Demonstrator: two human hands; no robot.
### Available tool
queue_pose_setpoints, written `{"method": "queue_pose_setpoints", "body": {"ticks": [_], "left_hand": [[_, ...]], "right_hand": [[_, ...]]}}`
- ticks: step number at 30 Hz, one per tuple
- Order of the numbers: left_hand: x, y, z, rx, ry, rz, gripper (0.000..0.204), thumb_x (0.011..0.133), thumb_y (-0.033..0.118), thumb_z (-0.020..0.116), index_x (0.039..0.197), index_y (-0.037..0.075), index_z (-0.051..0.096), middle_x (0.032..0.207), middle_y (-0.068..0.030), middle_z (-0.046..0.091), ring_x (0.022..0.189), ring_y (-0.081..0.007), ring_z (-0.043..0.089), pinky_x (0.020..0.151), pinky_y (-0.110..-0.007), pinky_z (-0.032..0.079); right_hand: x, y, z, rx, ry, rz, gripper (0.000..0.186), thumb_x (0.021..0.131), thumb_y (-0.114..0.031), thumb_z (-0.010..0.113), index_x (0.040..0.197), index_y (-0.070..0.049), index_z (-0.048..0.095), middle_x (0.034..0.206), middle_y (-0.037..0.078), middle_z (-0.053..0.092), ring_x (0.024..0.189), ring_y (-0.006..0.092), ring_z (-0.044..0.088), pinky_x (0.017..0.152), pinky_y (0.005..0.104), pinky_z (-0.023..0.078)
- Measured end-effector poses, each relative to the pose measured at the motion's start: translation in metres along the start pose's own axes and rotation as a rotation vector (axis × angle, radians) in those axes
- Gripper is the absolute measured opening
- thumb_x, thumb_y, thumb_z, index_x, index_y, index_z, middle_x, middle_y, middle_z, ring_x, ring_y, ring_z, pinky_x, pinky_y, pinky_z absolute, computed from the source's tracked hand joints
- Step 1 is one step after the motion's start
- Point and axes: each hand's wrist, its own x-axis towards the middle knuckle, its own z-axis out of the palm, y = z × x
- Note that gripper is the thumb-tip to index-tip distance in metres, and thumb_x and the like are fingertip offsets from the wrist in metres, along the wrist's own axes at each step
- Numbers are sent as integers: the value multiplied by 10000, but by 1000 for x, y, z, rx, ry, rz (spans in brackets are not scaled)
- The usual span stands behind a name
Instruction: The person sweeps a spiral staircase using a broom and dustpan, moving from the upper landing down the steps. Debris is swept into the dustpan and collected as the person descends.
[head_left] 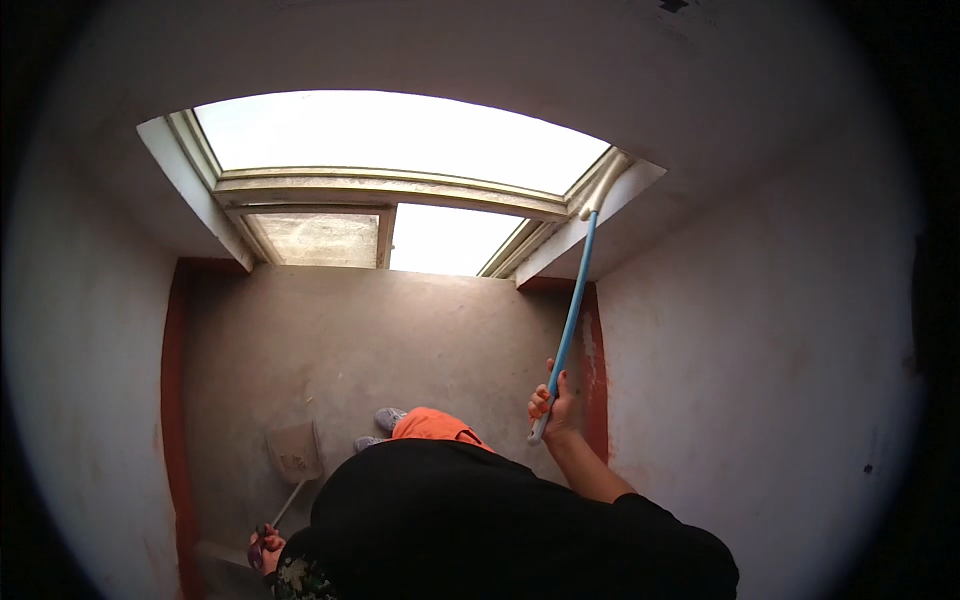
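My right hand (pixel 557 405) is closed around the lower part of a blue stick, a broom handle (pixel 574 310) with a grey end. The handle slants up and away to a pale, narrow broom head (pixel 605 188), which is at the right side of the window frame; whether it touches the frame I cannot tell. At the lower left, my left hand (pixel 267 548) grips the end of a long-handled dustpan (pixel 290 440). Some small dark bits show in its pan, which is low over the floor or resting on it.
A wide window (pixel 400 145) in a deep recess fills the far wall, with a smaller lower pane (pixel 320 238) at left. Pale walls (pixel 750 350) with dark red skirting (pixel 175 400) stand on both sides. My shoes (pixel 388 418) are on the bare floor (pixel 350 330).
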Motion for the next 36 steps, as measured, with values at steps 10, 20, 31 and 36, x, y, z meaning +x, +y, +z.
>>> {"method": "queue_pose_setpoints", "body": {"ticks": [10,20,31,36], "left_hand": [[-41,-21,10,-81,-11,-20,283,852,229,503,929,-43,527,717,-101,575,422,-92,382,381,-235,275],[-30,-48,3,-224,3,57,146,815,207,538,779,68,565,738,-126,628,404,-111,473,348,-210,325],[-2,-60,-26,-231,-112,-28,163,783,220,567,814,61,583,740,-56,615,437,-97,448,399,-241,310],[7,-61,-38,-235,-108,-68,146,781,216,562,808,73,580,728,-42,609,445,-92,427,404,-248,301]], "right_hand": [[-1,48,17,-478,-188,219,424,924,-416,360,1247,-141,365,536,19,436,384,102,373,389,249,360],[90,142,135,-964,-399,471,346,910,-354,437,1173,-131,461,573,8,437,402,99,386,361,253,347],[134,306,333,-586,-545,809,142,872,-244,521,911,-124,455,580,-4,410,423,80,364,364,231,299],[141,304,335,-366,-508,890,114,888,-203,469,946,-108,443,589,-17,401,424,69,363,368,222,294]]}}
